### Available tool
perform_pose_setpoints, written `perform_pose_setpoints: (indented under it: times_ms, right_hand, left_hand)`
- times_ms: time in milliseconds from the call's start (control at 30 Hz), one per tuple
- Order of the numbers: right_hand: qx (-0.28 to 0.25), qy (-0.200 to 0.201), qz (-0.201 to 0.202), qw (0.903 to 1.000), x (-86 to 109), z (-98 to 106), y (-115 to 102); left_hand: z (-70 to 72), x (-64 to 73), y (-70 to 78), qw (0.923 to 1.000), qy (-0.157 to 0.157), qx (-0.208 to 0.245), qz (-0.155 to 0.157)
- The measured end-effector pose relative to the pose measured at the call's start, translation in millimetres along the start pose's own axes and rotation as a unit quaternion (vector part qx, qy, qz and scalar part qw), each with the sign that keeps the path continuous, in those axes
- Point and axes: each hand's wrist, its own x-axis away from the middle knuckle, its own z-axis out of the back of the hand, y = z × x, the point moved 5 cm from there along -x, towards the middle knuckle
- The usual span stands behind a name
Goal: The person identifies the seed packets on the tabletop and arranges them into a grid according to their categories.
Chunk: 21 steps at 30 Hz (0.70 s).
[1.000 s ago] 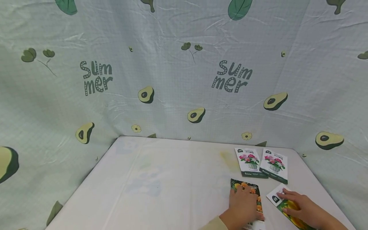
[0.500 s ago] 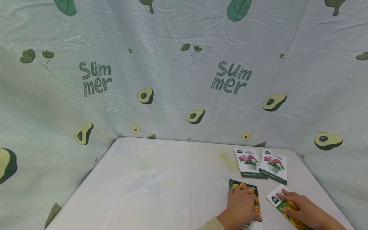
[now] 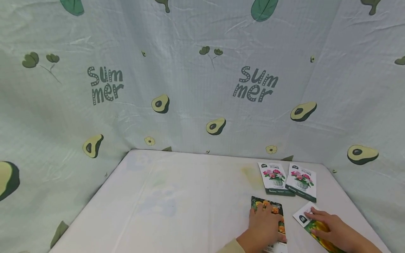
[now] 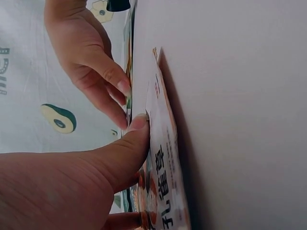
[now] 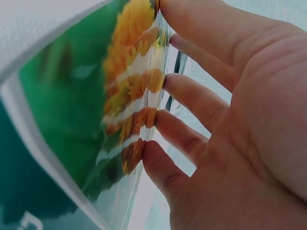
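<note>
Two seed packets lie under the hands at the front right of the table. My left hand (image 3: 265, 224) rests on a dark packet with orange flowers (image 3: 281, 225), its fingers spread over the printed face. In the left wrist view the thumb (image 4: 136, 136) touches this packet's edge, beside large black characters. My right hand (image 3: 338, 230) lies on a packet with yellow flowers (image 3: 316, 239), white at its top end. In the right wrist view my right hand (image 5: 240, 105) touches that packet (image 5: 67, 96) with several fingertips, the fingers fairly straight. The hands hide parts of both packets.
Behind the hands lie two white packets with pink flowers, the left one (image 3: 274, 178) partly touching or overlapped by the right one (image 3: 302, 181). The white table (image 3: 177, 211) extends to the left. A patterned curtain (image 3: 190, 77) stands along its back and sides.
My left hand has slid slightly left with the orange-flower packet. The right hand and the yellow-flower packet stay where they were, as do the two packets behind.
</note>
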Motion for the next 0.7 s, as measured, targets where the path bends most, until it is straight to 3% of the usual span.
perform_pose_setpoints:
  times_ms: [233, 533, 700]
  right_hand:
    - [-0.016, -0.001, 0.009, 0.9998, 1.6, 2, -2]
    - [-0.011, 0.007, 0.021, 0.9997, 1.6, 1, -2]
    - [-0.016, -0.002, 0.000, 0.9999, 1.7, 1, 0]
  left_hand:
    - [-2.2, -1.5, -8.4, 0.9999, -0.013, 0.008, 0.007]
    - [-3.5, 4.0, -17.7, 1.0000, -0.003, 0.001, 0.008]
    - [-2.1, 8.4, -24.0, 0.9997, -0.014, 0.012, 0.013]
